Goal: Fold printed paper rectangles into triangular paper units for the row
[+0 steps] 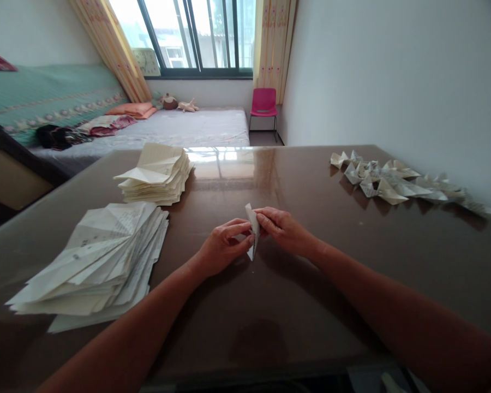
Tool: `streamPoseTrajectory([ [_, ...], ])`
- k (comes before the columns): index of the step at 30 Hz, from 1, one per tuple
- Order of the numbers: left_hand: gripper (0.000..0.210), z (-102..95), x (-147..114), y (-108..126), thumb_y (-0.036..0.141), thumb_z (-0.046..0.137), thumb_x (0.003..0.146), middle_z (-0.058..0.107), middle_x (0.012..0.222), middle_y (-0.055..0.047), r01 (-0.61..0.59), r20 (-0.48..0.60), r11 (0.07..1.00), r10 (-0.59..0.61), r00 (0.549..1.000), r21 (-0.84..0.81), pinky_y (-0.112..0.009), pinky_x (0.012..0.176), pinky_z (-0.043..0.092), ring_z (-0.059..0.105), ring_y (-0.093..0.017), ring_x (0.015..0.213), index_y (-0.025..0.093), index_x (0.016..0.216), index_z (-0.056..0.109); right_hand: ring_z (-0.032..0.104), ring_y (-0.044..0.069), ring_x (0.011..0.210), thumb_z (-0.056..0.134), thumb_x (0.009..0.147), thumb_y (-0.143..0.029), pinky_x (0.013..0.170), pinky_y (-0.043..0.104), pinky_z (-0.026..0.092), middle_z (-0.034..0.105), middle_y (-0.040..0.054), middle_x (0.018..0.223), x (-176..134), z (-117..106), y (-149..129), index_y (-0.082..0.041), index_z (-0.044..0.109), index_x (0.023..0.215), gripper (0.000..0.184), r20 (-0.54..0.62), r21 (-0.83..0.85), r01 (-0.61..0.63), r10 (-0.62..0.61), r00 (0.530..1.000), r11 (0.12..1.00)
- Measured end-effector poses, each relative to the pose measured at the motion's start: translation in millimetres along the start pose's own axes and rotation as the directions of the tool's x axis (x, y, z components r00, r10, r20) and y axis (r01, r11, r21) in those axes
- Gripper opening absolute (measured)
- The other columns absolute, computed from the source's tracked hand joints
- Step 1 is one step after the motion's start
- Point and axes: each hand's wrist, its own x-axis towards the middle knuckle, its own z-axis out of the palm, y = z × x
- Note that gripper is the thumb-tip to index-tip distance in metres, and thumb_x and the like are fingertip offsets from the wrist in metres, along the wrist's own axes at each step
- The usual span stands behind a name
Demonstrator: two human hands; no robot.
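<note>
Between my two hands, just above the middle of the table, is a small piece of folded paper (252, 252), seen nearly edge-on with its pointed ends up and down. My left hand (228, 244) pinches its left side with thumb and fingers. From the right, my right hand (279, 226) grips the upper part, thumb on the near face; some of its fingers are hidden behind the paper. Several folded paper pieces (376, 180) with pointed corners lie in rows at the right of the table.
On the left of the shiny brown table (311, 305) lie a stack of creased printed sheets (102, 240) and, behind it, a stack of yellowish sheets (157, 169). Beyond the table are a bed (213, 125) and a pink chair (264, 102). A white wall (393, 82) stands at right.
</note>
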Motion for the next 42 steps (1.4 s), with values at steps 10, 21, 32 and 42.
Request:
streamPoseTrajectory([
  [10, 0.019, 6.3, 0.9, -4.4, 0.014, 0.048, 0.08, 0.061, 0.087, -0.002, 0.007, -0.175, 0.959, 0.044, 0.984, 0.282, -0.018, 0.064, 0.049, 0.057, -0.012, 0.079, 0.016, 0.095, 0.06, 0.056, 0.014, 0.076, 0.059, 0.083, -0.027, 0.07, 0.026, 0.048, 0.059, 0.0065, 0.096, -4.1, 7.3, -13.5, -0.015, 0.059, 0.11, 0.03, 0.017, -0.15, 0.072, -0.07, 0.997, 0.986],
  [21, 0.039, 22.7, -2.4, -2.5, 0.015, 0.049, 0.08, 0.053, 0.099, -0.004, 0.004, -0.26, 0.907, 0.116, 0.959, 0.42, -0.025, 0.066, 0.047, 0.055, -0.015, 0.085, 0.021, 0.118, 0.044, 0.051, 0.024, 0.115, 0.045, 0.079, -0.009, 0.099, 0.039, 0.043, 0.05, 0.0148, 0.128, -11.4, 16.2, -15.5, -0.014, 0.037, 0.139, 0.061, -0.011, -0.375, 0.178, -0.196, 0.981, 0.91],
  [32, 0.036, 20.8, -1.7, -6.4, 0.008, 0.047, 0.075, 0.05, 0.089, -0.001, 0.032, -0.308, 0.899, 0.115, 0.944, 0.436, -0.024, 0.066, 0.044, 0.052, -0.014, 0.079, 0.022, 0.108, 0.046, 0.05, 0.026, 0.114, 0.052, 0.078, -0.014, 0.096, 0.04, 0.045, 0.044, 0.0126, 0.132, -9.0, 14.7, -4.6, -0.02, 0.039, 0.137, 0.061, -0.063, -0.415, 0.153, -0.196, 0.979, 0.897],
  [42, 0.021, 9.8, 4.5, -16.1, 0.01, 0.048, 0.073, 0.053, 0.086, 0.0, 0.091, -0.271, 0.832, 0.073, 0.96, 0.547, -0.026, 0.067, 0.041, 0.053, -0.015, 0.077, 0.022, 0.091, 0.047, 0.056, 0.019, 0.097, 0.051, 0.072, -0.004, 0.085, 0.032, 0.046, 0.051, 0.0092, 0.119, -5.4, 12.3, 10.9, -0.019, 0.044, 0.131, 0.062, -0.03, -0.427, 0.089, -0.112, 0.993, 0.9],
])
